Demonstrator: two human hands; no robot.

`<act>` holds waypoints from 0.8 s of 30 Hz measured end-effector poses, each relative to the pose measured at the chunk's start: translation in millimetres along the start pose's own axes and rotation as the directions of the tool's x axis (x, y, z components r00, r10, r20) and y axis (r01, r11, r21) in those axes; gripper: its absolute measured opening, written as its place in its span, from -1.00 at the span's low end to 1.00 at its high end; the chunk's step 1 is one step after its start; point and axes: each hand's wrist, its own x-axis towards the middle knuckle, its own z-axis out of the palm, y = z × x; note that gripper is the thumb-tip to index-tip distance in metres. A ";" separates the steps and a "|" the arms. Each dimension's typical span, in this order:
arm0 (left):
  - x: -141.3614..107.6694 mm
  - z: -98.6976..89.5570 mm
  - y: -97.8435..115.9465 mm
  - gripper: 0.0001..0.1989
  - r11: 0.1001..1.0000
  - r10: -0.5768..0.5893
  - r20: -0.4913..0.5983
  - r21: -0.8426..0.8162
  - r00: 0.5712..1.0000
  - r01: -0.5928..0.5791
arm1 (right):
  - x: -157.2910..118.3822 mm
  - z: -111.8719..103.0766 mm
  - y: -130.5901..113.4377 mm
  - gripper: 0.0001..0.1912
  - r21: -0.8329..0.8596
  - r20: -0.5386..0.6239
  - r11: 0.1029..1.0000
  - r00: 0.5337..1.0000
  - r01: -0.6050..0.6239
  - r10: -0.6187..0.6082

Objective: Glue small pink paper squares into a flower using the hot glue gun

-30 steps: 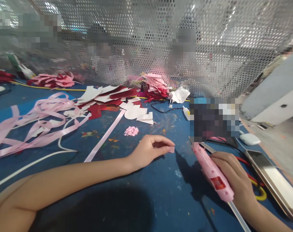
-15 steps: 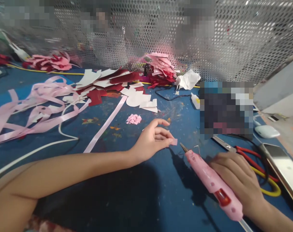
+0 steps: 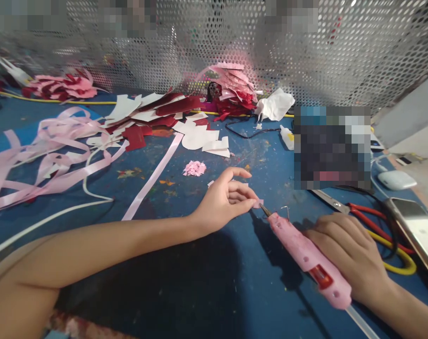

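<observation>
My left hand (image 3: 223, 202) pinches a small piece of pink ribbon (image 3: 258, 204) between thumb and fingertip, above the blue table. Wrapped round a pink hot glue gun (image 3: 311, 261) is my right hand (image 3: 350, 254), the gun lying slanted with a clear glue stick (image 3: 362, 322) out of its rear. The metal nozzle of the gun meets the edge of the ribbon piece. Beyond my left hand sits a little pile of pink bits (image 3: 194, 168). A long pink ribbon strip (image 3: 154, 176) runs along the table to my forearm.
Loose pink ribbon (image 3: 59, 155) and a white cable (image 3: 51, 226) spread on the left. White and red scraps (image 3: 157, 113) lie at the back before a perforated metal screen (image 3: 186, 42). Scissors (image 3: 336, 203) and a phone (image 3: 416, 235) are at the right.
The glue gun has moved slightly up and left, so its nozzle now reaches the ribbon piece. Before, a small gap lay between them. The view has shifted a little.
</observation>
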 end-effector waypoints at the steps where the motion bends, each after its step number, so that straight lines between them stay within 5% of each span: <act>1: 0.0 -0.1 -0.1 -0.58 1.000 0.003 0.003 0.002 1.000 -0.003 | -0.6 0.5 0.5 -0.81 0.003 0.003 1.000 1.000 0.000 0.000; 15: 0.0 2.2 2.0 -0.57 1.000 0.020 0.002 0.006 1.000 -0.020 | -4.2 3.0 1.4 -0.82 0.067 0.028 0.995 0.997 -0.077 0.075; 24: -0.5 1.5 2.8 -0.57 1.000 0.024 -0.012 0.012 1.000 -0.024 | 2.3 1.2 6.5 -0.86 -0.112 0.043 0.993 0.999 -0.023 0.028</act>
